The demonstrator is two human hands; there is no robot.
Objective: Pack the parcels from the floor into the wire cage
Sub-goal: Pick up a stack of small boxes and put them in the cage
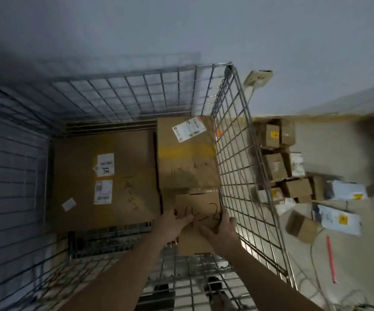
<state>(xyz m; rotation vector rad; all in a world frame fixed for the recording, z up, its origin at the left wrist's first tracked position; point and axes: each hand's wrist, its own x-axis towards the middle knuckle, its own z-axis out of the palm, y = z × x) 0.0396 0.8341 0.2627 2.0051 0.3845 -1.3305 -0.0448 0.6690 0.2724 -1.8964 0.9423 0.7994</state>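
Pressing flat, my left hand (pixel 177 221) lays straight fingers on the top of a small cardboard parcel (pixel 200 223), while my right hand (pixel 223 227) curls its fingers round the parcel's right edge. It sits low in the wire cage (pixel 233 153), near the right wall, beside two larger boxes (pixel 136 176). More parcels (pixel 293 176) lie on the floor outside.

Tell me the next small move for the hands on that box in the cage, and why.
Probably let go and withdraw. The small box already sits low in the wire cage, against its right wall and in front of the tall box, with both the left hand and right hand on it. More parcels wait on the floor outside.
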